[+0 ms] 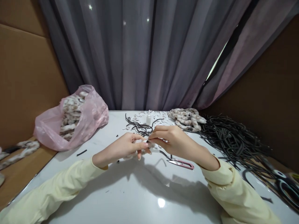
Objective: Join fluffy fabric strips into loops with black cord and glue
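Observation:
My left hand point(132, 144) is closed, its thumb and fingers pinching a white-and-brown furry strip point(130, 156) that partly shows beneath it. Fingertip to fingertip with it, my right hand point(171, 138) makes a pinch at the strip's end. A tiny dark bit shows there, too small to name for certain. Pink-handled thread snips point(184, 164) lie on the white table just below my right hand. Behind both hands lies a loose bunch of black cords point(137, 127), beside a small whitish container point(149, 119).
A pink plastic bag point(93, 124) of furry strips stands at left. At back right are a furry strip pile point(189, 119) and a large heap of black cords point(233, 137). Scissors point(283, 182) lie at the right edge. Cardboard walls flank the table point(130, 199); a curtain point(137, 62) hangs behind.

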Available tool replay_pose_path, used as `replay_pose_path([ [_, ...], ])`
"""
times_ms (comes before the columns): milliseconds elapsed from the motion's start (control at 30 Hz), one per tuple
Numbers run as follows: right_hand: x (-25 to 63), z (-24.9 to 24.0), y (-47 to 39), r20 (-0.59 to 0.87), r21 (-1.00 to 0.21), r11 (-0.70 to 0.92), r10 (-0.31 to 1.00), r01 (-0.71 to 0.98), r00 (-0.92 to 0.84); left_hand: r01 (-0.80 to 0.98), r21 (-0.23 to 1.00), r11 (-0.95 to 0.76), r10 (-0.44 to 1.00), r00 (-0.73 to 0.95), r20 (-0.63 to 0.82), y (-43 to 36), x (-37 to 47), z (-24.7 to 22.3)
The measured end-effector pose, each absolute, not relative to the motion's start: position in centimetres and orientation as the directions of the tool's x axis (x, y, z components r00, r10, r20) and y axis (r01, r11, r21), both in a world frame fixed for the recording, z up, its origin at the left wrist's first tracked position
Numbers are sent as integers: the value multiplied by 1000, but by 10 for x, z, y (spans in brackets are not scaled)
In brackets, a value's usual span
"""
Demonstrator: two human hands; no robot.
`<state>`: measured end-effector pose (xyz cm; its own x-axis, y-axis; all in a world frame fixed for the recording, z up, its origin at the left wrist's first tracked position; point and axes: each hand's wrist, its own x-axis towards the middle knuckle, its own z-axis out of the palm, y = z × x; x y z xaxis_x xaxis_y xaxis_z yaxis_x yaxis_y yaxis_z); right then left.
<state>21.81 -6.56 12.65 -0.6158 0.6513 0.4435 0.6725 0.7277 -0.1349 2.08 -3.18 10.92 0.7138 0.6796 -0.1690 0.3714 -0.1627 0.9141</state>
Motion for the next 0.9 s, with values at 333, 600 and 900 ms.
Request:
replay_pose_path([
  [333,227,135,-73,397,-108,771,612,628,-684,410,584,-700,651,703,287,-42,22,90],
  [600,224,132,-65,585,118,763,465,636,-665,379,415,-827,535,758,374,-45,21,81],
  [900,214,116,-47,491,8,802,517,597,-701,269,265,-926,364,822,438,-46,20,81],
])
